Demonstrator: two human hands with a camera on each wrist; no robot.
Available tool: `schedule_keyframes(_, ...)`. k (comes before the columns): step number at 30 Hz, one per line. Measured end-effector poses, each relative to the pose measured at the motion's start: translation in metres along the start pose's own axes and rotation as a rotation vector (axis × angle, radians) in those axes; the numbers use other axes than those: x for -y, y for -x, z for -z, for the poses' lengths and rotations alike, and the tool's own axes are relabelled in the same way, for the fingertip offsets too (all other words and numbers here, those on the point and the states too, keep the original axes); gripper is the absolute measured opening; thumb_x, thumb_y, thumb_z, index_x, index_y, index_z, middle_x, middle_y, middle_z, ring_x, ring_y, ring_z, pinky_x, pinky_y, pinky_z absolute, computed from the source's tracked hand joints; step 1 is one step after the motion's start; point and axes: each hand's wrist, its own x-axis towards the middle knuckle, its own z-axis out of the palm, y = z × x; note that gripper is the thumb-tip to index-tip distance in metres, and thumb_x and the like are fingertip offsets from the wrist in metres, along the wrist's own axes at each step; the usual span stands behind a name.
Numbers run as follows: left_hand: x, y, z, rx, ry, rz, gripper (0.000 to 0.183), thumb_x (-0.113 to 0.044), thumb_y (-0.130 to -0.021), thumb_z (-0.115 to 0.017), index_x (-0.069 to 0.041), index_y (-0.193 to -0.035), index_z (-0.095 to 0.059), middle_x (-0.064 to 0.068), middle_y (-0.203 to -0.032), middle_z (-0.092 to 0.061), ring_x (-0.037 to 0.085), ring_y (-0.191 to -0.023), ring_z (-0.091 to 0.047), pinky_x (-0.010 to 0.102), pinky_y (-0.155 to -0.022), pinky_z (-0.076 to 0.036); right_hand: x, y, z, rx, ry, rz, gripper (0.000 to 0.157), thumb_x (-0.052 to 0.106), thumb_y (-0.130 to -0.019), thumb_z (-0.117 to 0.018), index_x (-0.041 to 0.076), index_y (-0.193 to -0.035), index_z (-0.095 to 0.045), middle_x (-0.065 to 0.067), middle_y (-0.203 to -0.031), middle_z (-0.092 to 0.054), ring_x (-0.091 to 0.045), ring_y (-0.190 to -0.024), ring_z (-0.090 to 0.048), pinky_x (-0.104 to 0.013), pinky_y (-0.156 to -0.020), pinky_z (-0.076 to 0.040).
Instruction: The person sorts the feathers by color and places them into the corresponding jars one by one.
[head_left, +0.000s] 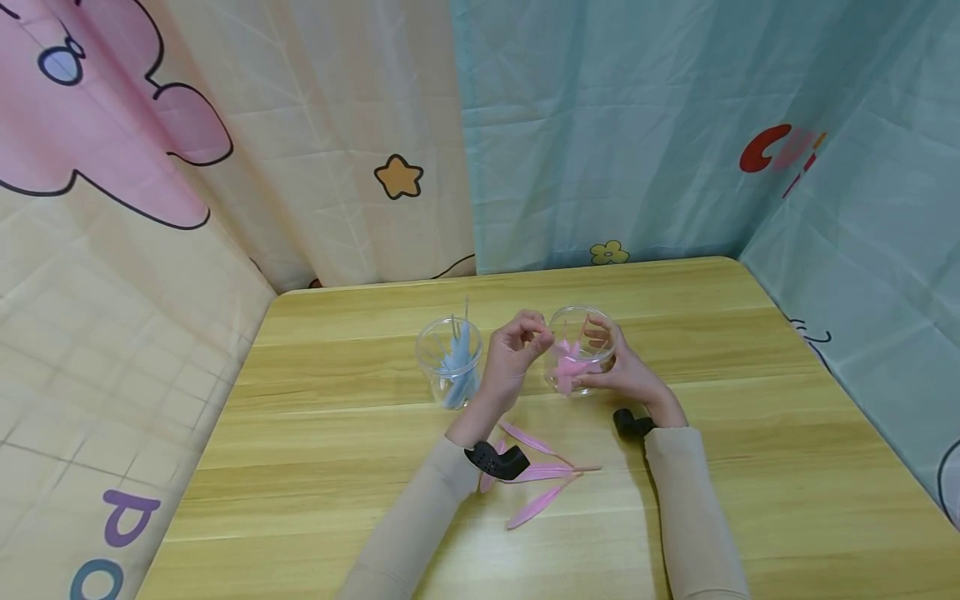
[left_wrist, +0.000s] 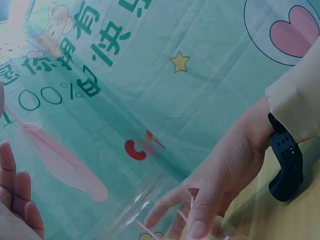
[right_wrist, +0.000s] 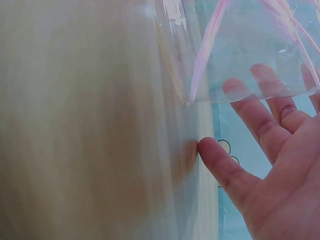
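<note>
My left hand is above the left side of a clear plastic cup. In the left wrist view, a pink feather hangs by its quill from the left fingertips, which are mostly out of that frame. My right hand grips the same cup from its right side, thumb in front and fingers behind. Pink feathers stand inside this cup, quills upward. Through the clear wall the right fingers show.
To the left stands a second clear cup with blue feathers in it. Several pink feathers lie on the wooden table between the forearms, partly under the left wrist. Printed curtains hang around the table.
</note>
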Motion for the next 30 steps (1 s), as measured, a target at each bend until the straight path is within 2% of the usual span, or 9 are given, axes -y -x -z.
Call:
schedule_keyframes(6,0.004,-0.016,-0.005,-0.062,0.039,-0.027,0.004,-0.035,-0.080,-0.071,-0.032,-0.083,-0.071,-0.007,-0.090,-0.052,0.013,-0.087,-0.043,0.028,-0.073,-0.028,0.000,0.001,-0.001,-0.002,0.007,-0.010,0.096,-0.002,-0.077,-0.076,0.008,-0.146,-0.010,-0.030,-0.145,-0.021,-0.049,-0.130,-0.023,-0.066,-0.098,-0.027)
schedule_keyframes(10,0.012,-0.021,-0.007,-0.112,0.064,-0.011,0.006,-0.035,-0.078,-0.071,-0.031,-0.082,-0.071,-0.007,-0.091,-0.053,0.012,-0.091,-0.045,0.027,-0.073,-0.029,-0.003,0.000,-0.001,0.001,0.015,-0.012,0.097,0.000,-0.077,-0.077,0.008,-0.147,-0.010,-0.029,-0.145,-0.021,-0.047,-0.130,-0.023,-0.066,-0.098,-0.027)
schedule_keyframes(13,0.019,-0.023,-0.008,-0.150,0.064,0.020,0.011,-0.036,-0.075,-0.071,-0.028,-0.083,-0.070,-0.007,-0.091,-0.055,0.011,-0.093,-0.046,0.024,-0.072,-0.031,-0.015,-0.003,0.000,-0.006,0.005,-0.008,0.099,0.001,-0.076,-0.078,0.012,-0.147,-0.010,-0.027,-0.146,-0.021,-0.047,-0.131,-0.023,-0.066,-0.099,-0.025)
schedule_keyframes(16,0.027,-0.021,-0.006,-0.186,0.061,0.057,0.017,-0.024,-0.081,-0.070,-0.010,-0.091,-0.071,-0.005,-0.095,-0.057,0.010,-0.093,-0.048,0.021,-0.071,-0.034,-0.027,-0.006,0.000,-0.013,0.000,-0.005,0.100,0.003,-0.076,-0.079,0.018,-0.148,-0.011,-0.024,-0.147,-0.022,-0.045,-0.131,-0.023,-0.066,-0.099,-0.025)
schedule_keyframes(19,0.033,-0.017,-0.001,-0.227,0.056,0.081,0.023,-0.004,-0.087,-0.067,0.008,-0.106,-0.062,0.000,-0.099,-0.057,0.011,-0.089,-0.049,0.020,-0.070,-0.037,-0.034,-0.007,0.001,-0.016,0.008,0.001,0.100,0.006,-0.075,-0.080,0.023,-0.147,-0.012,-0.020,-0.147,-0.024,-0.042,-0.132,-0.024,-0.064,-0.100,-0.025)
schedule_keyframes(22,0.037,-0.014,0.004,-0.253,0.046,0.093,0.028,0.004,-0.086,-0.063,0.012,-0.112,-0.056,0.000,-0.101,-0.058,0.012,-0.091,-0.049,0.021,-0.073,-0.038,-0.034,-0.007,0.002,-0.019,0.013,0.012,0.100,0.008,-0.074,-0.081,0.025,-0.147,-0.014,-0.019,-0.146,-0.025,-0.041,-0.131,-0.025,-0.063,-0.100,-0.026)
schedule_keyframes(24,0.038,-0.012,0.007,-0.252,0.025,0.102,0.029,0.002,-0.086,-0.063,0.013,-0.112,-0.055,0.004,-0.101,-0.058,0.012,-0.092,-0.049,0.022,-0.075,-0.038,-0.033,-0.007,0.002,-0.021,0.016,0.021,0.100,0.008,-0.074,-0.082,0.025,-0.146,-0.015,-0.020,-0.146,-0.025,-0.041,-0.131,-0.026,-0.064,-0.100,-0.026)
schedule_keyframes(27,0.037,-0.007,0.011,-0.228,-0.047,0.132,0.027,0.000,-0.087,-0.064,0.012,-0.110,-0.056,0.002,-0.099,-0.059,0.012,-0.091,-0.048,0.024,-0.074,-0.036,-0.032,-0.007,0.003,-0.023,0.012,0.027,0.100,0.007,-0.073,-0.082,0.024,-0.146,-0.015,-0.020,-0.146,-0.025,-0.042,-0.131,-0.026,-0.064,-0.100,-0.027)
schedule_keyframes(30,0.036,0.002,0.015,-0.136,-0.175,0.178,0.023,-0.004,-0.088,-0.065,0.008,-0.107,-0.060,0.005,-0.100,-0.059,0.016,-0.091,-0.049,0.028,-0.077,-0.036,-0.027,-0.006,0.003,-0.019,0.009,0.018,0.100,0.006,-0.074,-0.081,0.021,-0.147,-0.014,-0.021,-0.146,-0.024,-0.043,-0.131,-0.025,-0.063,-0.100,-0.028)
